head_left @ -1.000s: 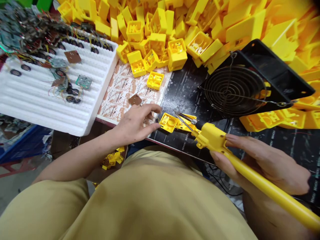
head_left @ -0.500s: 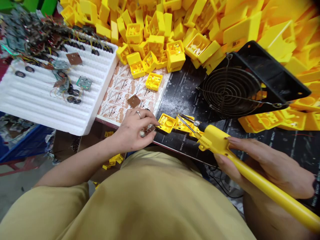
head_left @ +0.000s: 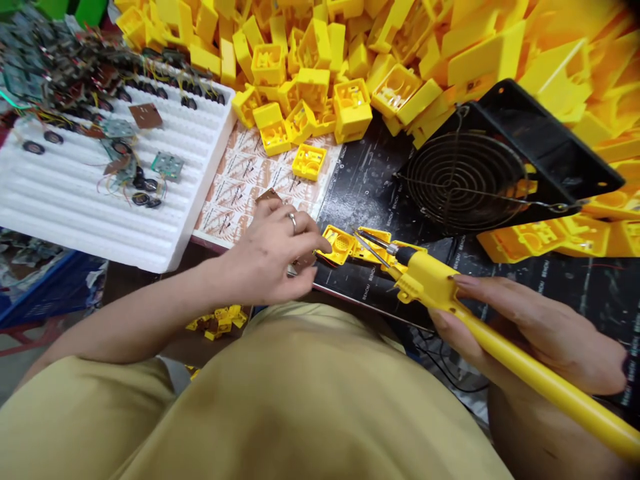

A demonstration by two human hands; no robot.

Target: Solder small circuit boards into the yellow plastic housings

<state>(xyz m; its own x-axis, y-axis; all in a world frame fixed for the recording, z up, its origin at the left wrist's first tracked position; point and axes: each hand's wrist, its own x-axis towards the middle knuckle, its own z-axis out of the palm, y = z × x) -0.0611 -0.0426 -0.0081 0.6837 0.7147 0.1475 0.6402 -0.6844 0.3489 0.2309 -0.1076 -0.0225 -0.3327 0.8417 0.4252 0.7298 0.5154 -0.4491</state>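
Observation:
My right hand [head_left: 530, 333] is wrapped round the yellow handle of a soldering iron [head_left: 430, 277]. Its metal tip and a thin feed tube point left over the small yellow plastic cases [head_left: 373, 245] lying in a row near the bench edge. My left hand [head_left: 275, 253], with a ring on one finger, is curled at the left end of that row. Between its thumb and fingers shows part of a small circuit board, mostly covered by the hand. Its fingertips are at the leftmost open case [head_left: 338, 245]. Just behind the knuckles lies a brown circuit board [head_left: 269, 195], partly hidden.
A black fan [head_left: 460, 180] with a wire grille stands at the right. Yellow cases [head_left: 313, 87] are heaped along the back. On the left a white foam tray [head_left: 170, 247] bears circuit boards with wired round parts. A blue crate [head_left: 55, 287] is below it.
My left hand has shifted slightly right and turned more palm down, now covering part of the brown board behind it. The right hand and soldering iron have hardly moved.

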